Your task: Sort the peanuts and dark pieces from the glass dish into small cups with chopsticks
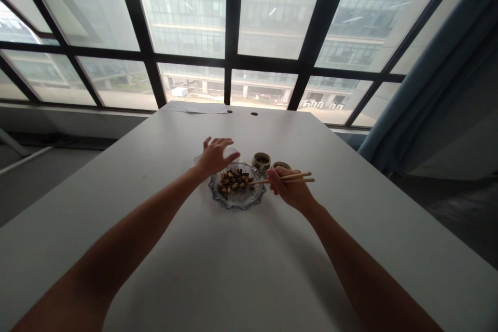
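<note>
In the head view, a clear glass dish (238, 201) with a scalloped rim stands on the white table. A heap of mixed brown and tan nuts or seeds (233, 180) lies in its left part. My right hand (290, 189) grips a pair of wooden chopsticks (298, 177), whose tips reach into the dish beside the heap. Over the dish's far left rim is my left hand (217, 156), fingers spread. Just behind it shows a clear, see-through item (234, 154), partly hidden; whether the hand touches it I cannot tell.
A small patterned cup (261, 161) stands behind the dish, and a second cup (280, 165) is partly covered by my right hand. White papers (196, 108) lie at the far edge of the white table (241, 270). Windows rise beyond; a blue curtain (428, 72) hangs right.
</note>
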A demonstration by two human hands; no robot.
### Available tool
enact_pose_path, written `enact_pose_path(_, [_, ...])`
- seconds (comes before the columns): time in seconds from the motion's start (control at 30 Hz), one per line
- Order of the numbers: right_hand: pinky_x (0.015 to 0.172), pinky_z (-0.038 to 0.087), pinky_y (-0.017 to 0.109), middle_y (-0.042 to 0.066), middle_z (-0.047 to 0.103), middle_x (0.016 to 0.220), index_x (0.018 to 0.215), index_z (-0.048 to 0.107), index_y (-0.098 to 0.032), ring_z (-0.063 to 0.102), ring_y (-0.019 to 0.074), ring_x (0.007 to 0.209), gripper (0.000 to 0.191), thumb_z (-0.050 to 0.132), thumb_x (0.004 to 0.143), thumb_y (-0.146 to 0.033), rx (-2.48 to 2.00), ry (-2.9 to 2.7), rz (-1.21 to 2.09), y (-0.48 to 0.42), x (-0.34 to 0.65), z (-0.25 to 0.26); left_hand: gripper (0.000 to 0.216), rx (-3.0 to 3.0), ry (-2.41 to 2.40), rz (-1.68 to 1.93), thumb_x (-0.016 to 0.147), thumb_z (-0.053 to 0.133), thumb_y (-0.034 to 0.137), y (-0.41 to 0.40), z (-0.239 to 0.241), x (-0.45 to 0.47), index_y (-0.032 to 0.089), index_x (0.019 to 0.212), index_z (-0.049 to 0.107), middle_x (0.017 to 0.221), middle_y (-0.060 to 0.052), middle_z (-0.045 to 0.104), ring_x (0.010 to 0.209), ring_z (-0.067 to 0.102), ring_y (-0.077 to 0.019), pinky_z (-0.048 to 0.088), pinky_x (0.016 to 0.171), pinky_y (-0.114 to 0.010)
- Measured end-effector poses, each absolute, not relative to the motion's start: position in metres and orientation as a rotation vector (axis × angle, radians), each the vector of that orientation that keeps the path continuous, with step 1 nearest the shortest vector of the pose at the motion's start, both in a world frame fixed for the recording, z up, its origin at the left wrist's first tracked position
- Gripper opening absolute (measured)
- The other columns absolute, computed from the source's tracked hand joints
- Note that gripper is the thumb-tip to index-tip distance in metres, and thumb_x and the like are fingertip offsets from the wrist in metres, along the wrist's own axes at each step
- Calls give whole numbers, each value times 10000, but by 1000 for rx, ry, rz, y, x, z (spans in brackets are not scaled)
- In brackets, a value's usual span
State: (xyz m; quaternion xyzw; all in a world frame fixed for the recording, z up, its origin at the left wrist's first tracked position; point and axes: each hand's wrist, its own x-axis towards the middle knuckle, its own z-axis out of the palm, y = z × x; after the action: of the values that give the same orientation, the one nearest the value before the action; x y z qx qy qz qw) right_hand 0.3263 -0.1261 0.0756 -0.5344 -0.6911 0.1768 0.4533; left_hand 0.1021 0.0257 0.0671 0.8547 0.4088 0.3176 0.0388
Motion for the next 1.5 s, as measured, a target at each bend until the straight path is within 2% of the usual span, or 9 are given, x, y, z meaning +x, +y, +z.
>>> enact_pose_path(0.1, [495, 485, 244, 22, 650, 557, 664, 609, -209, 606, 134, 485, 496, 517, 929, -619, -1268, -1665, 373, -122, 326, 67, 461, 2518, 1344, 1215, 926, 524, 529, 23, 49, 58, 195, 1227, 622, 1339, -121, 639, 1282, 550, -289, 248, 1164, -527])
enact_pose_path(0.23, [452, 466, 244, 11, 627, 551, 717, 626, -203, 581, 127, 447, 477, 480, 962, -585, -1236, -1533, 319, -122, 330, 63, 557, 2399, 1408, 1310, 905, 522, 578, 21, 17, 25, 167, 1279, 570, 1356, -160, 611, 1298, 536, -313, 335, 1129, -514])
enact_pose_path(0.43, [399, 435, 240, 7, 619, 532, 719, 632, -200, 560, 124, 410, 482, 500, 946, -604, -1257, -1474, 385, -123, 331, 62, 793, 2170, 1356, 1280, 802, 623, 655, 21, -12, 22, 133, 1378, 464, 1405, -213, 546, 1323, 517, -341, 411, 1105, -507])
enact_pose_path(0.63, [406, 448, 252, 12, 628, 539, 735, 636, -198, 574, 136, 425, 497, 510, 922, -641, -1293, -1456, 469, -118, 327, 51, 845, 2027, 1409, 1140, 799, 655, 597, 17, -14, 25, 115, 1445, 402, 1358, -228, 586, 1244, 590, -354, 483, 1025, -496])
enact_pose_path(0.87, [384, 431, 242, 2, 619, 529, 738, 638, -196, 560, 128, 404, 488, 532, 912, -639, -1270, -1381, 497, -117, 326, 45, 823, 2018, 1459, 1120, 789, 670, 555, 15, -12, 23, 108, 1435, 422, 1286, -217, 642, 1176, 638, -347, 515, 969, -472])
enact_pose_path(1.2, [324, 370, 221, 3, 579, 449, 673, 625, -186, 499, 112, 337, 590, 519, 855, -737, -1327, -1249, 497, -120, 326, 56, 812, 2021, 1464, 1107, 773, 667, 567, 12, -7, 24, 103, 1406, 456, 1254, -211, 660, 1122, 664, -340, 531, 940, -462])
enact_pose_path(1.5, [333, 394, 229, 3, 596, 463, 673, 629, -196, 518, 118, 347, 564, 521, 873, -712, -1315, -1345, 492, -123, 319, 55, 778, 2034, 1451, 1133, 762, 675, 579, 11, -7, 24, 136, 1372, 485, 1228, -187, 673, 1097, 673, -335, 545, 911, -459])
